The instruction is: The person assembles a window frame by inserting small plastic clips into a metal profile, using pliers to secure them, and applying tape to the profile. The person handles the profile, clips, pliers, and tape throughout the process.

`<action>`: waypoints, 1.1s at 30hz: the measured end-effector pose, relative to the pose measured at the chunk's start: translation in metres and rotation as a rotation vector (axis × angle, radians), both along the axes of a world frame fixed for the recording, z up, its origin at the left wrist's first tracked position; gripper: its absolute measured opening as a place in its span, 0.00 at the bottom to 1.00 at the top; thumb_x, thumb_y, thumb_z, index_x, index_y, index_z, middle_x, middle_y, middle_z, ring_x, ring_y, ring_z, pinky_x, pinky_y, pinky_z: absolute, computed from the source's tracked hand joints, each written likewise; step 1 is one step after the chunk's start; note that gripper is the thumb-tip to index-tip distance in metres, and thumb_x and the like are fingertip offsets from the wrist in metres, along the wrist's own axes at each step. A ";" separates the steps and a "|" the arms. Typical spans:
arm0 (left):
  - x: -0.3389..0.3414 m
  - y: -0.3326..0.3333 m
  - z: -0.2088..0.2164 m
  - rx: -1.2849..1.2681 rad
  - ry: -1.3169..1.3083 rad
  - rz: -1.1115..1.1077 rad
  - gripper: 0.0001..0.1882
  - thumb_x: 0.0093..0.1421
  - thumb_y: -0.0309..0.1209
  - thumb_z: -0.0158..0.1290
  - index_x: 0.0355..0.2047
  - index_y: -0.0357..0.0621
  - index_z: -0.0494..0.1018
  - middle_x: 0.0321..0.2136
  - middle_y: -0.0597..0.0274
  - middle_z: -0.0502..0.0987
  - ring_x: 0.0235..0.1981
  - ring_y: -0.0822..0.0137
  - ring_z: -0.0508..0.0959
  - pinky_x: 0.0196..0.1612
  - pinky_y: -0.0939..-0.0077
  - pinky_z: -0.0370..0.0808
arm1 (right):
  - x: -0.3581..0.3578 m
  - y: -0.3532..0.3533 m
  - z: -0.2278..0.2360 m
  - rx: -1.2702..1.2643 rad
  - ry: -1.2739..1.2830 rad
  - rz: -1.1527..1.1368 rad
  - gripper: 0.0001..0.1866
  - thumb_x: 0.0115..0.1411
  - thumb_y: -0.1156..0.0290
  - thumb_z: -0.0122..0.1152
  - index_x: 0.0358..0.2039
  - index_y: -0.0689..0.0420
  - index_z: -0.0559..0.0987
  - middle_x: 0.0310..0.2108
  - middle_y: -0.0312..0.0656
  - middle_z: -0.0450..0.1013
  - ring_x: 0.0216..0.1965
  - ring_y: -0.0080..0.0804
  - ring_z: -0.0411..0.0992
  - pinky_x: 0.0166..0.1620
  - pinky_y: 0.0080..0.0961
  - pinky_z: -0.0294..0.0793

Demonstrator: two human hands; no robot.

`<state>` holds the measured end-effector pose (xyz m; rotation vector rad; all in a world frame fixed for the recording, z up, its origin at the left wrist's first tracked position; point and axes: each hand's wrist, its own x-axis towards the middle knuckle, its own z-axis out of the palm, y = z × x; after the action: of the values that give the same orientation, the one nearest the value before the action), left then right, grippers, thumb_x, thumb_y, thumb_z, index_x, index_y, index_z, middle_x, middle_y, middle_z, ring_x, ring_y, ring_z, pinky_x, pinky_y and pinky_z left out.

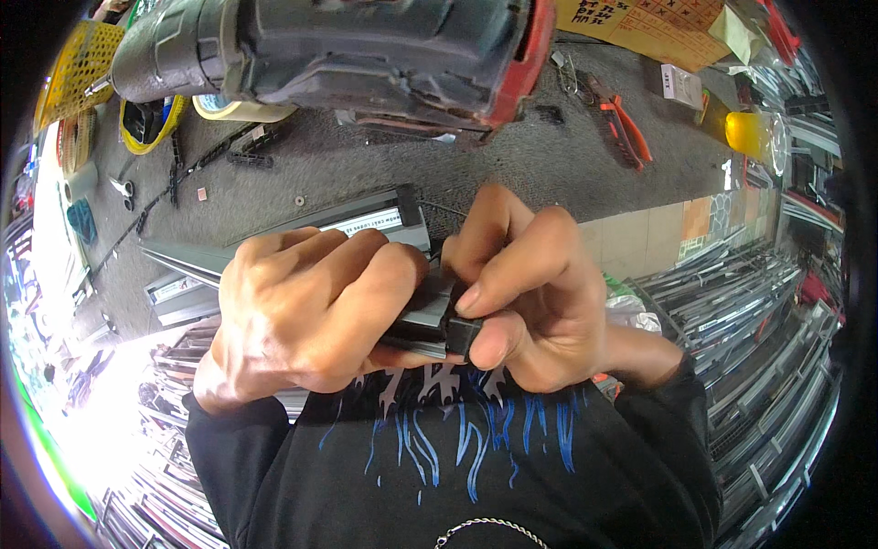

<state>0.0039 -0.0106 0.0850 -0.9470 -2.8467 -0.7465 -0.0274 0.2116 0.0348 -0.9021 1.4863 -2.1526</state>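
Observation:
Close in front of my chest, my left hand (306, 306) is wrapped round a dark metal profile (426, 306), its knuckles up. Most of the profile's length is hidden behind that hand. At the profile's right end, my right hand (544, 293) pinches a small black end piece (463, 336) between thumb and forefinger. The piece touches the profile's end; how far it sits inside I cannot tell. Just beyond the left hand, another dark grey profile (315, 209) with a white label lies on the bench.
A large cordless drill (366, 59) looms across the top. Red-handled pliers (624, 128), scissors (123, 189), tape rolls (242, 110) and a yellow basket (82, 69) lie on the grey bench mat (357, 165). Stacked metal profiles (750, 320) fill the right side.

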 end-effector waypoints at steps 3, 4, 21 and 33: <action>-0.001 -0.003 -0.001 0.019 -0.003 -0.048 0.27 0.63 0.55 0.57 0.34 0.38 0.75 0.24 0.62 0.76 0.19 0.65 0.81 0.20 0.71 0.75 | 0.008 -0.001 0.004 -0.023 -0.075 0.001 0.21 0.67 0.57 0.70 0.49 0.55 0.71 0.35 0.41 0.65 0.29 0.22 0.62 0.34 0.24 0.64; -0.001 -0.004 -0.002 0.025 0.021 -0.046 0.27 0.63 0.55 0.56 0.34 0.38 0.75 0.24 0.61 0.76 0.19 0.65 0.80 0.19 0.71 0.74 | 0.010 -0.001 0.004 -0.018 -0.060 -0.001 0.21 0.67 0.58 0.71 0.50 0.55 0.71 0.35 0.41 0.65 0.28 0.22 0.62 0.33 0.24 0.64; 0.007 -0.001 -0.005 0.053 0.029 -0.062 0.21 0.62 0.49 0.57 0.33 0.40 0.76 0.24 0.64 0.73 0.17 0.71 0.74 0.19 0.74 0.73 | 0.011 0.003 0.024 0.144 0.192 -0.077 0.18 0.67 0.63 0.69 0.50 0.58 0.74 0.34 0.45 0.70 0.24 0.27 0.66 0.26 0.27 0.68; 0.006 -0.001 -0.006 0.009 0.090 -0.039 0.23 0.64 0.51 0.56 0.34 0.39 0.77 0.24 0.64 0.73 0.18 0.70 0.74 0.20 0.74 0.70 | 0.003 0.002 0.021 0.080 0.100 0.001 0.17 0.65 0.65 0.72 0.47 0.59 0.76 0.33 0.42 0.68 0.26 0.24 0.64 0.29 0.24 0.66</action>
<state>0.0096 -0.0111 0.0792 -1.0109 -2.7529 -0.7004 -0.0243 0.2140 0.0557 -0.9952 1.6069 -2.0587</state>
